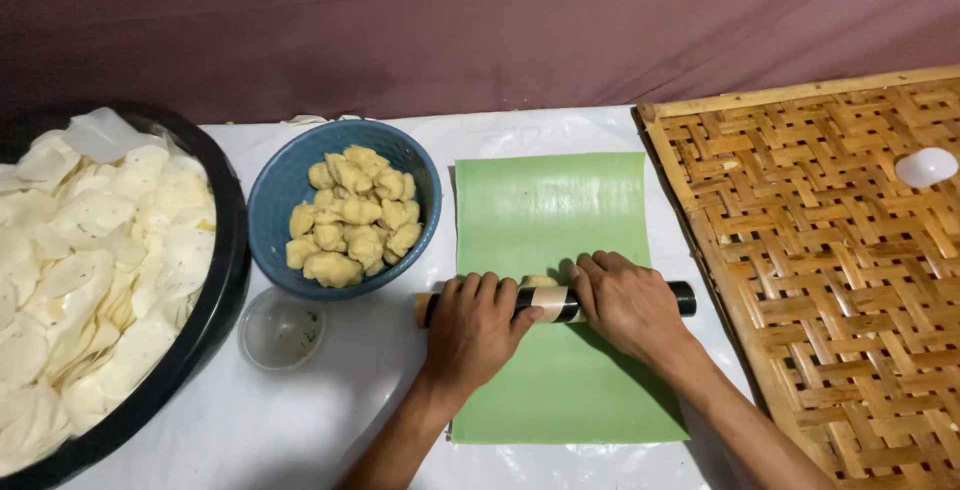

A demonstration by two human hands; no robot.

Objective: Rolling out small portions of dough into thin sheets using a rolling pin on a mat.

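Note:
Both my hands press down on a black rolling pin [548,302] with a pale band, lying crosswise over a green sheet [560,380]. My left hand [475,332] covers the pin's left part, my right hand [625,300] its right part. A small lump of yellow dough [541,281] peeks out just behind the pin, between the hands. A blue bowl [275,200] holding several yellow dough balls [355,215] stands to the left of the sheet.
A large black tub [222,290] of thin white discs fills the left side. A small clear cup [281,328] sits below the bowl. A woven bamboo tray [840,280] lies at the right, with one white disc [925,166] on it.

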